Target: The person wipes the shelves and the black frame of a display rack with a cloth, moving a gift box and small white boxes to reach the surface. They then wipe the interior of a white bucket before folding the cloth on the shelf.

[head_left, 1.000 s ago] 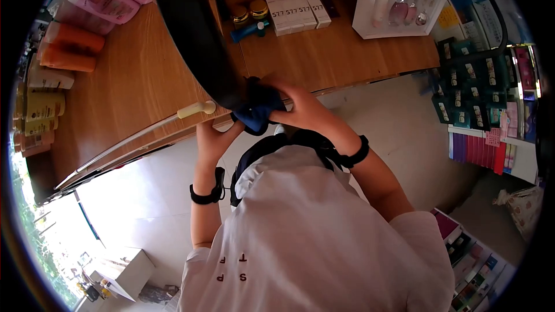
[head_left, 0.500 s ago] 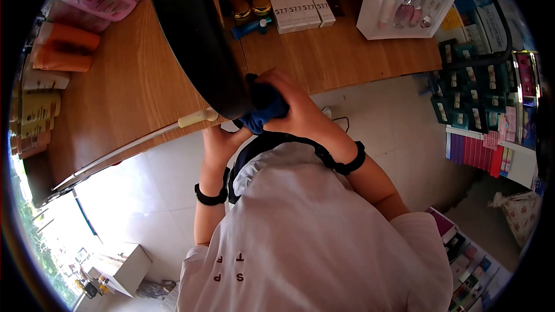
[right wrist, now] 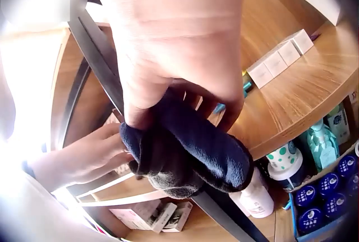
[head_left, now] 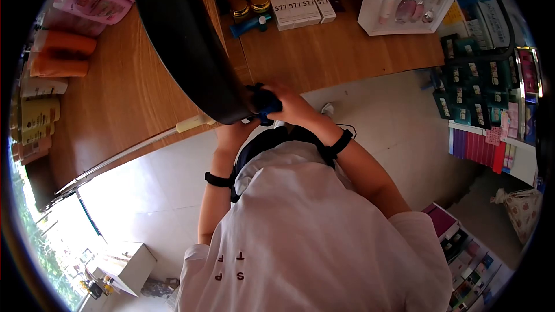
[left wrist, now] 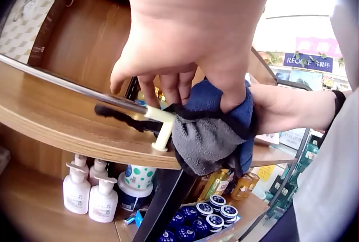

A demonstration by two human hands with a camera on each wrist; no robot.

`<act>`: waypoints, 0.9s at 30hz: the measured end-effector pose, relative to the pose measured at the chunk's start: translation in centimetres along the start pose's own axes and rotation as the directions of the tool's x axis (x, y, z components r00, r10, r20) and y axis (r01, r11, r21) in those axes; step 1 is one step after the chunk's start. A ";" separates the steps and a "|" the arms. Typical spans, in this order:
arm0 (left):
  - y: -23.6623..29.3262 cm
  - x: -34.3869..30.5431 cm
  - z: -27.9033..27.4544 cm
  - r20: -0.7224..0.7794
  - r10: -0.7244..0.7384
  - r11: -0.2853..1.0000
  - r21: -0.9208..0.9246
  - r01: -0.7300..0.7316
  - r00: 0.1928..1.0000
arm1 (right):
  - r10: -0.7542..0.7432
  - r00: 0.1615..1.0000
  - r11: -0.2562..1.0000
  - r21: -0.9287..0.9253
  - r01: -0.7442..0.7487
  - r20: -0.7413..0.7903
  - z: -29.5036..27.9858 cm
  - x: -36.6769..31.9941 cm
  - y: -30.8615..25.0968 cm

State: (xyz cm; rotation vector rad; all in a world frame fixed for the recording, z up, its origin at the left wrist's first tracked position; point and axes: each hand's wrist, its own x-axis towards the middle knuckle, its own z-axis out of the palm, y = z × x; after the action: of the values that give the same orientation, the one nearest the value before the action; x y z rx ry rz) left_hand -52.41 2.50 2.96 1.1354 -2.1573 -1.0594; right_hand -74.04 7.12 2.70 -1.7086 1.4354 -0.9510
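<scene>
A cleaning cloth (left wrist: 205,135), navy blue on one side and grey on the other with black edging, is bunched between both hands at the shelf's front edge. My left hand (left wrist: 193,45) pinches it, thumb in front and fingers behind. From the other side my right hand (right wrist: 185,40) grips a folded blue part of it. The cloth lies against a black upright post (head_left: 185,52), which hides part of my left hand (head_left: 233,134) in the head view. Beside the cloth is the cream end bracket (left wrist: 162,130) of a metal rail.
White boxes (head_left: 298,7), gold-lidded jars (head_left: 259,2) and a blue tube (head_left: 250,25) stand on the wooden shelf (head_left: 335,52). A perfume gift box (head_left: 404,3) is to the right. Below are pump bottles (left wrist: 104,200) and blue-lidded jars (left wrist: 185,233).
My left hand has shifted right along the shelf edge, behind the post. The right hand has drawn slightly left, so the hands are closer together, and the cloth is more bunched.
</scene>
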 end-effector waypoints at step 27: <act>7.3 -3.0 2.1 -0.388 -0.141 0.919 0.290 0.266 0.911 | -0.041 0.987 0.973 -0.231 0.004 -0.157 -4.9 4.5 -3.3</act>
State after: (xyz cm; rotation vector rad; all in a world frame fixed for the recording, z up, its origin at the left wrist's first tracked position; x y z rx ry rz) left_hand -55.71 8.46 7.44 1.6075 -1.9928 -0.5069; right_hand -76.27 2.86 8.34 -1.8524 1.6914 -0.9852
